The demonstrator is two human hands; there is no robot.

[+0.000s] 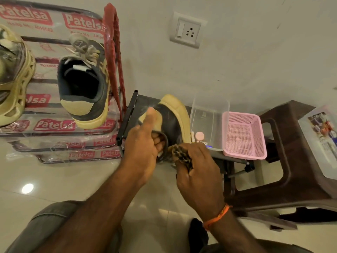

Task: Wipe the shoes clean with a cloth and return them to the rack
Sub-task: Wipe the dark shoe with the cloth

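The fingers of the left hand (144, 141) are curled inside the collar of a dark shoe (171, 119) with a cream sole, the thumb laid up along its heel, so that hand grips the shoe and holds it off the floor in the middle of the view. The right hand (197, 172) is closed around a bunched, patterned cloth (182, 155), which touches the near edge of the shoe just right of the left hand. The shoe's long axis runs away from the person, sole edge turned to the right, so the cloth hand is the nearer one to the surface that looks due for wiping. At far left, the matching dark shoe (85, 79) and a cream mesh shoe (12, 79) sit on a plastic-wrapped rack (54, 125), well left of the held shoe; returning it will likely mean a swing leftward. Just right of the hands stands a clear plastic box (209, 114), holding what looks like a small pink round item, though its contents are hard to tell. A pink basket (244, 136) beside it appears to hold nothing.
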